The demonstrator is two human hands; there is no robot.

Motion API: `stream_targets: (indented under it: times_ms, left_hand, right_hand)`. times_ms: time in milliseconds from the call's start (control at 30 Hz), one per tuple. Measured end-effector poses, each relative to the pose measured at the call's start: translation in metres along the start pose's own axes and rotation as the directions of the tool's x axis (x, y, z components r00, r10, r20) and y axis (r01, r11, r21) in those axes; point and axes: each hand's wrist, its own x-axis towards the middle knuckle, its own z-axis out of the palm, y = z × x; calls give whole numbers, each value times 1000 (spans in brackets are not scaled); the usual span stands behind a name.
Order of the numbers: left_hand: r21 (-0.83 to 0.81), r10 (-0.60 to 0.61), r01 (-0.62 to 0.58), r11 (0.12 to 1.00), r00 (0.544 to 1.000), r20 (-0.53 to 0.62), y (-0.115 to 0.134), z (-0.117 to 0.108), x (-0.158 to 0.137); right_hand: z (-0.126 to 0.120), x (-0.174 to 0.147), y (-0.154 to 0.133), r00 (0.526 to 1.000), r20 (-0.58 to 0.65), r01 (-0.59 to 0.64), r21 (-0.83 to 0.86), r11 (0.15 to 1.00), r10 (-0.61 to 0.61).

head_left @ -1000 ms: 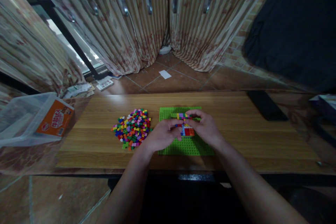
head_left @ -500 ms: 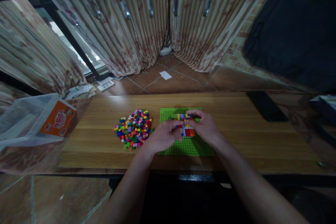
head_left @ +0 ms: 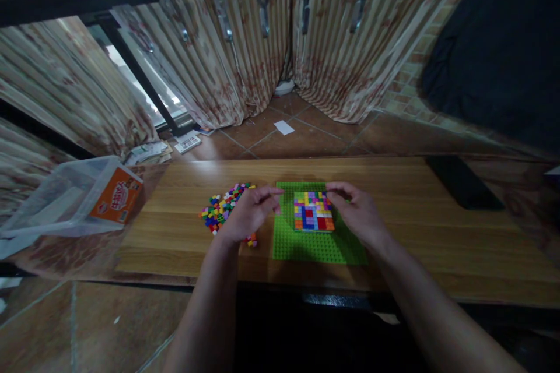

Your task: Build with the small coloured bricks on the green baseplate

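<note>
A square block of multicoloured toy bricks [head_left: 314, 211] sits on the green studded baseplate [head_left: 317, 249]. My right hand [head_left: 357, 211] is at the block's upper right corner, thumb and index finger curved with a small gap between them. It looks to be touching or very close to the edge; I cannot tell which. To the left, my left hand [head_left: 250, 211] hovers between the brick pile and the baseplate, fingers stretched toward the block and nothing visible in them. Part of the pile of loose bricks [head_left: 217, 210] is hidden behind this hand.
The wooden table [head_left: 411, 245] runs across the view. A clear plastic box [head_left: 70, 198] with an orange label stands at the left end, and a dark flat object [head_left: 457, 182] lies at the right. Striped curtains [head_left: 245, 70] hang beyond the floor behind the table.
My left hand has drawn away from the brick block leftward toward the pile. My right hand has shifted to the block's right edge, leaving its top uncovered. The view has turned slightly left.
</note>
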Motion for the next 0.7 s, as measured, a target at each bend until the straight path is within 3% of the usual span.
stream_targets:
  times_ms: [100, 200, 333, 500, 700]
  left_hand:
    - [49, -30, 39, 998, 981, -190, -8, -25, -1]
    - [143, -64, 113, 983, 949, -309, -14, -46, -4]
    - [427, -61, 264, 865, 900, -433, -18, -64, -10]
    - [583, -61, 355, 731, 884, -463, -20, -72, -12]
    - [626, -64, 364, 690, 892, -448, -23, -66, -11]
  right_hand:
    - [0, 1, 0, 999, -22, -27, -4, 1000, 26]
    - [0, -1, -1, 999, -6, -45, -19, 999, 45]
    - [-1, -2, -1, 997, 3, -74, -28, 997, 74]
    - [-3, -2, -2, 996, 6, -86, -81, 993, 87]
    - [-4, -2, 0, 996, 20, -83, -106, 991, 85]
